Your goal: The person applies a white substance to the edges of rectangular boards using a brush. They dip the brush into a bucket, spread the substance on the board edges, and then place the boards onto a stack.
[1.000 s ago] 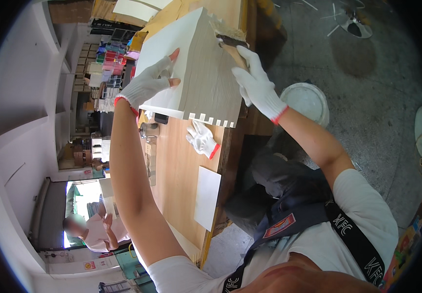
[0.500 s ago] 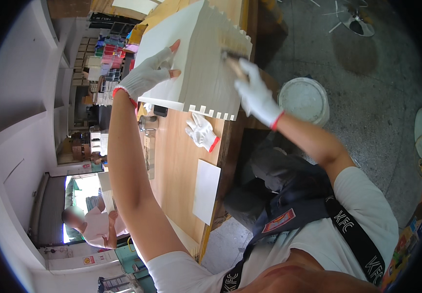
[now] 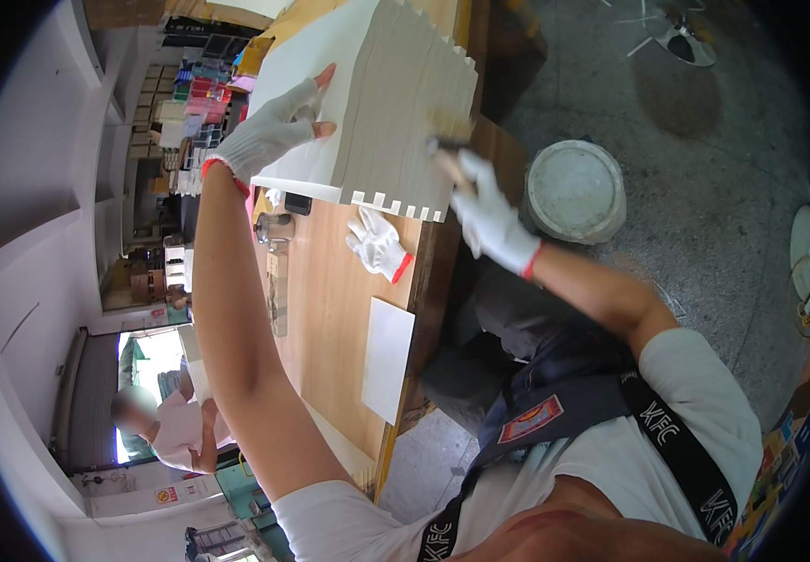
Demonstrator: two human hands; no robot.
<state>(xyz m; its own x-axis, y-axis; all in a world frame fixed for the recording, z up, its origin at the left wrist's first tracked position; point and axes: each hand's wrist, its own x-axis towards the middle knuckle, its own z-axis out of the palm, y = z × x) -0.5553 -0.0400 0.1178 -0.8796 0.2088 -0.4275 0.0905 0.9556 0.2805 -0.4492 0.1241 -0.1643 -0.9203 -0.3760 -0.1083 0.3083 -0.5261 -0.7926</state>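
Note:
A tall stack of white boards [image 3: 391, 122] with notched edges stands on the wooden table [image 3: 325, 300]. Over its top face lies my gloved left hand [image 3: 278, 131], fingers apart, bare thumb and fingertip showing. My gloved right hand [image 3: 497, 217] is closed round the wooden handle of a brush [image 3: 447, 157]. The brush head is blurred and lies against or just in front of the stack's layered side; contact cannot be made out. A loose white glove with a red cuff [image 3: 378, 247] rests beside the stack's near corner.
A flat white panel [image 3: 388, 361] lies along the table edge. A dark phone [image 3: 299, 203] and a glass jar [image 3: 274, 229] are beyond the glove. On the floor at right stands a white-topped bucket [image 3: 576, 190]. Another person [image 3: 180, 431] is at the far left.
My right hand and the brush have moved a little down along the stack's side, toward me. My left hand stays on top of the stack. The whole view has shifted slightly.

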